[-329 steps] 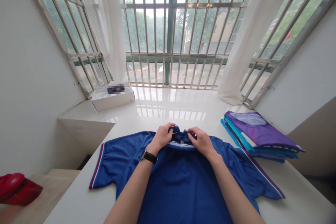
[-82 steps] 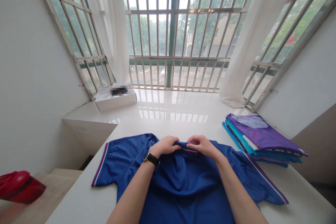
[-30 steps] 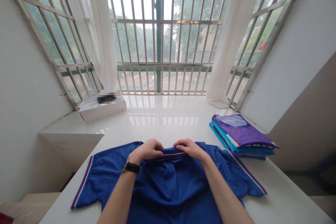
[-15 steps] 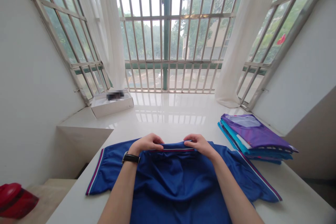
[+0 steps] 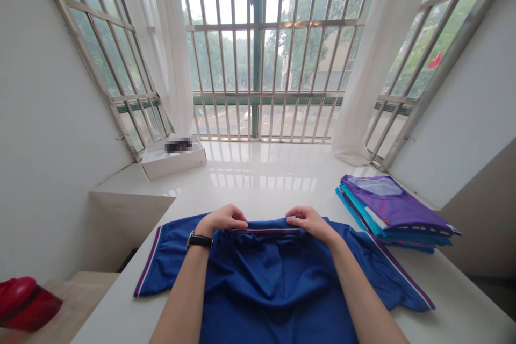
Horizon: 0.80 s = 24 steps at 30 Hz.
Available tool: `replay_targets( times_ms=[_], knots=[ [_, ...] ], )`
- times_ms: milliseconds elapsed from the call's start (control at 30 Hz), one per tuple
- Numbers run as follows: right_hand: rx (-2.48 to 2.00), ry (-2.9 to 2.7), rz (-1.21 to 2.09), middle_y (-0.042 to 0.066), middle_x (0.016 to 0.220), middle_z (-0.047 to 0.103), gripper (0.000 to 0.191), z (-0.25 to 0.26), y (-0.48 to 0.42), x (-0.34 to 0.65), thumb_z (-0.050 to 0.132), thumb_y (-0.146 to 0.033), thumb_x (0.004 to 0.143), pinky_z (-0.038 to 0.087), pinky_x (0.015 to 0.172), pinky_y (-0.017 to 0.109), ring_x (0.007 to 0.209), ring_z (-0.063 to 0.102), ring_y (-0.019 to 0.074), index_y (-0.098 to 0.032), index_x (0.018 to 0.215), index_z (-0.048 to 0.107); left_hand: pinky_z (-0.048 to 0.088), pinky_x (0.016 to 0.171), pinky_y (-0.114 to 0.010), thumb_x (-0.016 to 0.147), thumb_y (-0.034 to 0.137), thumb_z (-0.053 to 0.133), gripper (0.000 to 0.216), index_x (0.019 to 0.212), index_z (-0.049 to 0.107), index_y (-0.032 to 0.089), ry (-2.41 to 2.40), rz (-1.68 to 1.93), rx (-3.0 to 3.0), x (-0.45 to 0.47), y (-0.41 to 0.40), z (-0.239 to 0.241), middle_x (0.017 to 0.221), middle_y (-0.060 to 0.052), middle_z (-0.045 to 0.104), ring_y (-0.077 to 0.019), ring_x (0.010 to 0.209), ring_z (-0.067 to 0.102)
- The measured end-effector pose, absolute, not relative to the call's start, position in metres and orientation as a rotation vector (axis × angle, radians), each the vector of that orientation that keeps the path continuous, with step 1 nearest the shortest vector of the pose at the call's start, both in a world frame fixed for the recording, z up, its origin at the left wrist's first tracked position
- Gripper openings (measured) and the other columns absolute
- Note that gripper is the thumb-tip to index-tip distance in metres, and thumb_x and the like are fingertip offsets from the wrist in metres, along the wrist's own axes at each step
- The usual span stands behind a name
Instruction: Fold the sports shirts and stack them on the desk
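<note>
A blue polo shirt with red-and-white striped trim lies spread on the white table, sleeves out to both sides. My left hand, with a black watch on its wrist, pinches the shirt's collar edge at its left end. My right hand pinches the same striped edge at its right end. The edge is stretched straight between the two hands, and the cloth below it is rumpled.
A stack of folded purple and teal shirts sits at the table's right. A white box rests on the glossy window ledge at the left. A red object lies low at the far left. Barred windows and white curtains stand behind.
My hands have moved slightly apart along the collar edge, which is now pulled straighter. Eleven seconds ago they were close together at the collar's middle.
</note>
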State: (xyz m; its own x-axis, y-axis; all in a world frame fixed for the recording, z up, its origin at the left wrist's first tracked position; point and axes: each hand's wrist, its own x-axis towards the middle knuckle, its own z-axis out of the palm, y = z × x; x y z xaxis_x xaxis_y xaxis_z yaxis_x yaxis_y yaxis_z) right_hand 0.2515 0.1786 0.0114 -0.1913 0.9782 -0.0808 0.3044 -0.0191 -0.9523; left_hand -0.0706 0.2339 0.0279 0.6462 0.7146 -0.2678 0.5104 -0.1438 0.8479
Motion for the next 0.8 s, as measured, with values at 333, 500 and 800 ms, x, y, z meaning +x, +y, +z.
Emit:
replay_targets(
  times_ms=[333, 500, 800],
  knots=[
    [-1.314, -1.574, 1.253, -0.002, 0.057, 0.062, 0.048, 0.006, 0.18, 0.261, 0.075, -0.054, 0.069, 0.042, 0.051, 0.025, 0.05, 0.055, 0.0116, -0.013, 0.094, 0.07, 0.054, 0.066, -0.029, 0.061, 0.05, 0.082, 0.048, 0.093, 0.077, 0.013, 1.016, 0.146, 1.671, -0.083, 0.232, 0.031, 0.084, -0.007, 0.075, -0.0198, 0.076, 0.066],
    [-1.323, -1.592, 1.172, -0.001, 0.054, 0.062, 0.045, 0.006, 0.182, 0.263, 0.072, -0.055, 0.071, 0.047, 0.051, 0.027, 0.05, 0.058, 0.0134, -0.014, 0.089, 0.072, 0.054, 0.066, -0.03, 0.069, 0.045, 0.075, 0.041, 0.092, 0.075, 0.011, 1.003, 0.216, 1.761, -0.077, 0.234, 0.031, 0.077, -0.007, 0.073, -0.0199, 0.071, 0.066],
    [-1.405, -1.5, 0.716, 0.011, 0.122, 0.065, 0.053, -0.029, 0.201, 0.242, 0.061, -0.037, 0.081, 0.052, 0.097, 0.044, 0.105, 0.067, 0.0243, -0.021, 0.131, 0.054, 0.042, 0.11, -0.044, 0.085, 0.009, 0.048, 0.043, 0.125, 0.061, 0.018, 1.421, 0.925, 2.298, -0.036, 0.242, 0.009, 0.133, -0.012, 0.056, -0.0253, 0.128, 0.051]
  ],
)
